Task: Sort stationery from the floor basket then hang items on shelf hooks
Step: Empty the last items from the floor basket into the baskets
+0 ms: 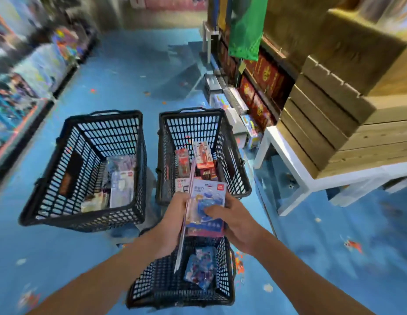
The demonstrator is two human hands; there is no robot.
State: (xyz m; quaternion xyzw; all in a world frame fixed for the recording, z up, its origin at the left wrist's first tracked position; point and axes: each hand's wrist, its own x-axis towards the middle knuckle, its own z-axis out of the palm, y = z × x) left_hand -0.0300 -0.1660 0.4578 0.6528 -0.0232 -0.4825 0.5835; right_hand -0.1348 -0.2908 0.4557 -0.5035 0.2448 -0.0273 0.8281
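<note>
While both hands hover over the nearest black basket [224, 280] at six o'clock of the view, they share a small stack of stationery packs; the left hand [170, 221] grips a thin pinkish pack [179, 253] seen edge-on; the right hand [236, 221] clamps the blue pack [209, 196], thumb pressed on its face. Inside the nearest basket lies one blue carded item [201, 269], perhaps a sticker set, though blur hides detail. At twelve o'clock from the hands stands a second basket [191, 126] holding red packs [203, 155]; at ten o'clock a third basket [109, 128] holds pale packs [121, 189]; all rest on the blue floor [334, 235]; a white table [295, 169] bearing wooden crates [323, 123] stands at three o'clock.
</note>
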